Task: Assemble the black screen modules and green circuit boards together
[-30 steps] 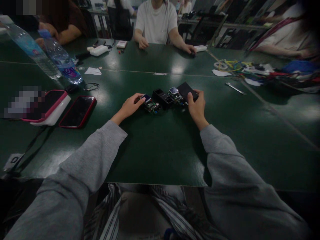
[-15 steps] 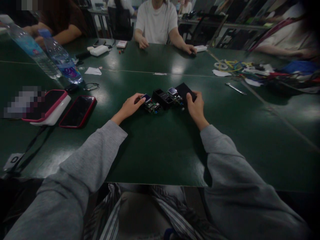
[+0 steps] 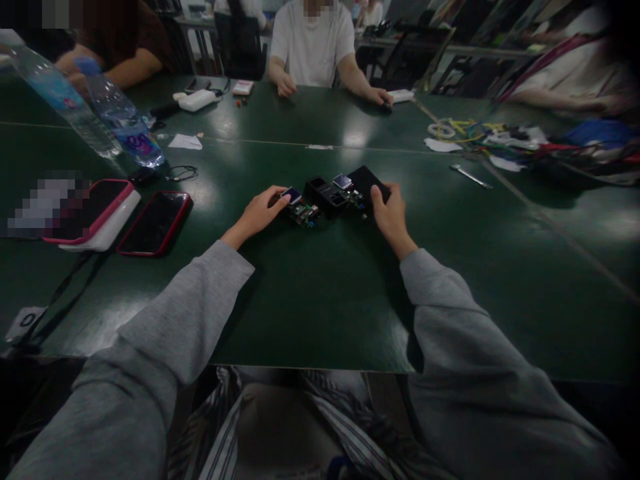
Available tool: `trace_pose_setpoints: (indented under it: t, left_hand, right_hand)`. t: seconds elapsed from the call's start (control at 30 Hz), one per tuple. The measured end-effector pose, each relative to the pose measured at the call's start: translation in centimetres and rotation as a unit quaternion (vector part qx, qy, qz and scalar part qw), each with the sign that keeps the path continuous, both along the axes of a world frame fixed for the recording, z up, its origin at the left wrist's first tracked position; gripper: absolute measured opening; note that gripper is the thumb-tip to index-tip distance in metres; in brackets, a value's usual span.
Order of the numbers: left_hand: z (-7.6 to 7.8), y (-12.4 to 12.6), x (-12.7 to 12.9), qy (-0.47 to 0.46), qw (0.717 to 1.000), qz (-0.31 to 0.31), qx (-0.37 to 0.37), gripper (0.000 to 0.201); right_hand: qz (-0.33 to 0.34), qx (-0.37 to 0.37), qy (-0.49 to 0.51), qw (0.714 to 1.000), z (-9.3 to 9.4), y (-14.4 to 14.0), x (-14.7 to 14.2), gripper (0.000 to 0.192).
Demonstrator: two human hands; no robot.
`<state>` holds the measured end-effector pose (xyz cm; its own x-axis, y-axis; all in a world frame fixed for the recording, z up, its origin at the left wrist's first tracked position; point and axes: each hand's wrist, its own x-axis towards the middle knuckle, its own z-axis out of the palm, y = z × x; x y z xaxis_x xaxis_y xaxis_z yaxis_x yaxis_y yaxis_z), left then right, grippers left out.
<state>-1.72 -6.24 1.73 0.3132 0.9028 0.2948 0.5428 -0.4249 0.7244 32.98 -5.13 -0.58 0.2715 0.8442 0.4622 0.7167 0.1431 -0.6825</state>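
My left hand (image 3: pixel 263 209) is closed on a circuit board with a small screen (image 3: pixel 303 212), thumb resting on its left edge. In my right hand (image 3: pixel 391 208) is a flat black panel (image 3: pixel 365 181), gripped between thumb and fingers. Against the panel's left side sits a second circuit board with a small screen (image 3: pixel 354 196); whether it is fixed to the panel I cannot tell. Between the two boards stands a black box-shaped case (image 3: pixel 325 196) with openings in it.
Two phones (image 3: pixel 155 223) and two water bottles (image 3: pixel 131 127) are at left on the green table (image 3: pixel 320 300). A wrench (image 3: pixel 471 177) and a tangle of cables (image 3: pixel 530 143) lie to the right. Across the table a person in a white shirt (image 3: pixel 314 43) has one hand on a mouse.
The panel and the board beside it have shifted very slightly left with my right hand. My left hand keeps its hold.
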Motion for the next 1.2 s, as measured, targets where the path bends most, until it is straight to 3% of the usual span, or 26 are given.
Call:
trace_pose_setpoints:
  t: [1.2]
  left_hand:
    - [-0.05, 0.02, -0.06, 0.006, 1.000, 0.001, 0.002, 0.047]
  right_hand:
    - [0.024, -0.018, -0.017, 0.999, 0.37, -0.42, -0.48, 0.075]
